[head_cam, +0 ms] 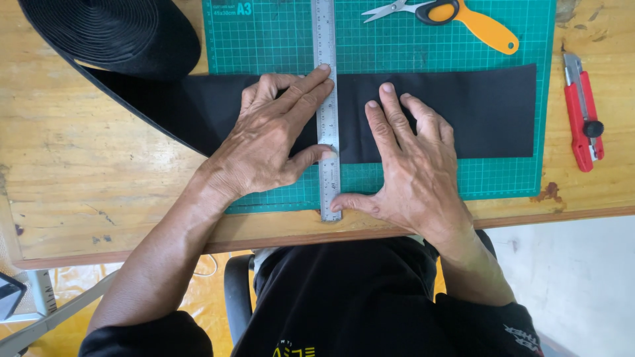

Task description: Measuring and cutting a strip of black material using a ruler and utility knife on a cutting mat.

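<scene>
Left hand flat, released, pressing black strip left of steel ruler, fingertips touching ruler. Right hand flat, released, right of ruler, thumb at ruler's near end. Green mat beneath.

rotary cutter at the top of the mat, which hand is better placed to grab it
Right, probably. The rotary cutter lies up on the right side of the ruler, nearer the right hand. The left hand presses on the ruler and the black strip.

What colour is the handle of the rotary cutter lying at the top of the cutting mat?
Orange, seen in the head view: the rotary cutter's plastic handle.
</scene>
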